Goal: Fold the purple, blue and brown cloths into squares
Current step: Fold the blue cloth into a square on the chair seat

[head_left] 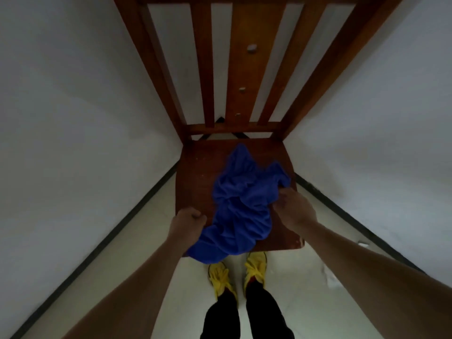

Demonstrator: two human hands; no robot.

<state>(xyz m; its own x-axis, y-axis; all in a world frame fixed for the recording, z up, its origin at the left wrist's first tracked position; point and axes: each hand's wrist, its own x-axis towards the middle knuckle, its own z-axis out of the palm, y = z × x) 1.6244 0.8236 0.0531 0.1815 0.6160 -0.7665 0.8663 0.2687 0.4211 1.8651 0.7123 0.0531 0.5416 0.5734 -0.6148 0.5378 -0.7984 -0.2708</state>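
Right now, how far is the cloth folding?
Nothing looks folded yet. In hand: the blue cloth lies crumpled on the chair, with the left hand and right hand gripping its edges. Left: folding it; purple and brown cloths are not in view.

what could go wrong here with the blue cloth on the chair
1. The blue cloth already hangs over the front edge of the chair seat; a pull by the left hand might drag it onto the floor.
2. It lies bunched and twisted, so folding without spreading it first would likely give a lumpy, uneven square.
3. The seat looks barely wider than the cloth, so the right hand has little room to flatten it.
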